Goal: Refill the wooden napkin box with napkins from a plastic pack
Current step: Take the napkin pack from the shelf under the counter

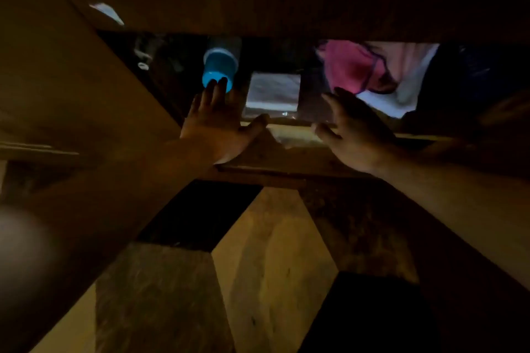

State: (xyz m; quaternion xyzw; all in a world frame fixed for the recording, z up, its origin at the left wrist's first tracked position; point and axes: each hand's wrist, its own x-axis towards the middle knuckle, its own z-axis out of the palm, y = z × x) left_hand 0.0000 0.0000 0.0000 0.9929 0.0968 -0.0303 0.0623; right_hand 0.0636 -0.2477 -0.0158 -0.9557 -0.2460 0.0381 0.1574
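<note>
A plastic pack of white napkins [274, 93] lies inside a dim wooden cabinet, on its shelf near the front edge. My left hand [218, 120] reaches in just left of the pack, fingers spread, thumb near the pack's lower left corner. My right hand [354, 126] is stretched out to the right of the pack, fingers apart, holding nothing. Neither hand grips the pack. No wooden napkin box is in view.
A blue-capped bottle [219, 66] lies on its side behind my left fingertips. A pink and white bag [372, 71] fills the shelf's right side. An open cabinet door [71, 94] stands at the left. Patterned floor tiles [269, 266] lie below.
</note>
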